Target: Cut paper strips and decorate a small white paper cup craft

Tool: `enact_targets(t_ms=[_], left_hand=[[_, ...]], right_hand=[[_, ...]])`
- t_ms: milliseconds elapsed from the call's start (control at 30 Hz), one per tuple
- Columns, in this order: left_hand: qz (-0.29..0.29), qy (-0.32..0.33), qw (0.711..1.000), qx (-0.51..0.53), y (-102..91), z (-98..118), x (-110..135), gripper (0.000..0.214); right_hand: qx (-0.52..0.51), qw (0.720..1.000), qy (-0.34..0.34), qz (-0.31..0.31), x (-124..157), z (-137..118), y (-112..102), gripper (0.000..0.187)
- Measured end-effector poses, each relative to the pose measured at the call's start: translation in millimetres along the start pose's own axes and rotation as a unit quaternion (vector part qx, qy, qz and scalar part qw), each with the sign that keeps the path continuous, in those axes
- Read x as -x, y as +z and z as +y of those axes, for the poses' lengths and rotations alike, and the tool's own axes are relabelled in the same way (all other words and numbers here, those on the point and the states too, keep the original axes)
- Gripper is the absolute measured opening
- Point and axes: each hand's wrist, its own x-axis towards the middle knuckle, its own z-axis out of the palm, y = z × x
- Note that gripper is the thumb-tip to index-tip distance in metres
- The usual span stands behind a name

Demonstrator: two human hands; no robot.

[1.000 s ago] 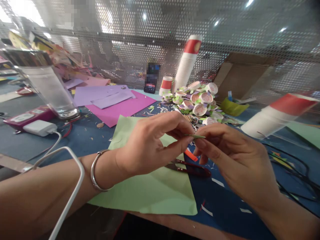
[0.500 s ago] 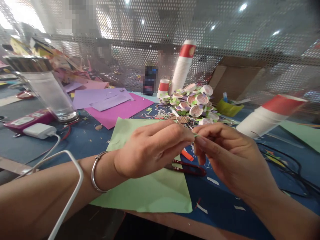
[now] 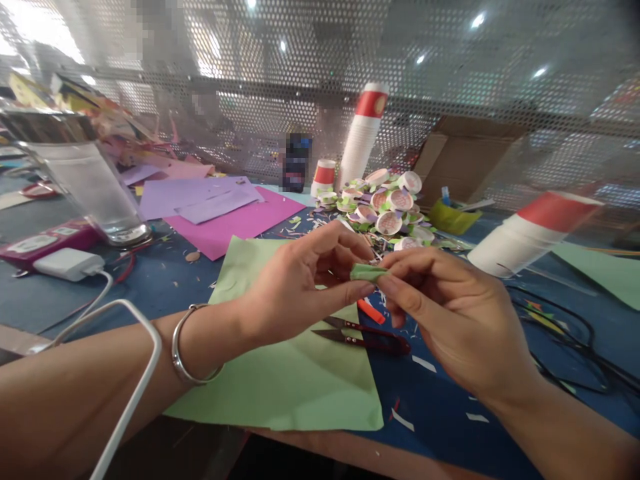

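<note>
A small folded piece of light green paper [image 3: 366,272] is pinched between the thumb and fingers of my right hand [image 3: 460,313]. My left hand [image 3: 295,287] is open around its free end, the thumb just below and the curved fingers above; whether the thumb touches it I cannot tell. Below both hands, thread snips [image 3: 380,342] with dark red handles lie with their blades on a green paper sheet [image 3: 280,393]. An orange strip-like piece [image 3: 371,311] rests just behind the snips, partly hidden by my hands.
Behind my hands is a heap of small white cup bottoms [image 3: 389,222] with green and purple bits. Stacked paper cups [image 3: 363,143] stand behind it; another stack [image 3: 535,233] leans at right. At left are a glass jar [image 3: 95,187], a white charger [image 3: 70,263] and purple paper [image 3: 200,197].
My left fingers have spread and lifted off the green paper piece, which now shows. My right hand still pinches it. The snips' blades have come into view.
</note>
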Motion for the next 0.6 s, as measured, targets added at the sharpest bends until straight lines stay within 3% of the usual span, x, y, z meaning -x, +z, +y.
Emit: enact_targets(t_ms=[200,400,600], left_hand=[[0.003,-0.016,0.998,0.068,-0.2,-4.0,-3.0,0.021],[-0.011,-0.028,0.998,0.053,-2.8,-6.0,-3.2,0.022],[0.013,-0.026,0.997,0.069,-2.2,-9.2,-6.2,0.021]], right_hand=[[0.021,1.0,-0.007,0.006,-0.9,-3.3,1.4,0.013],[0.026,1.0,0.01,0.006,0.5,-3.0,-0.1,0.014],[0.027,0.999,0.036,-0.008,-0.8,-0.5,-1.9,0.014]])
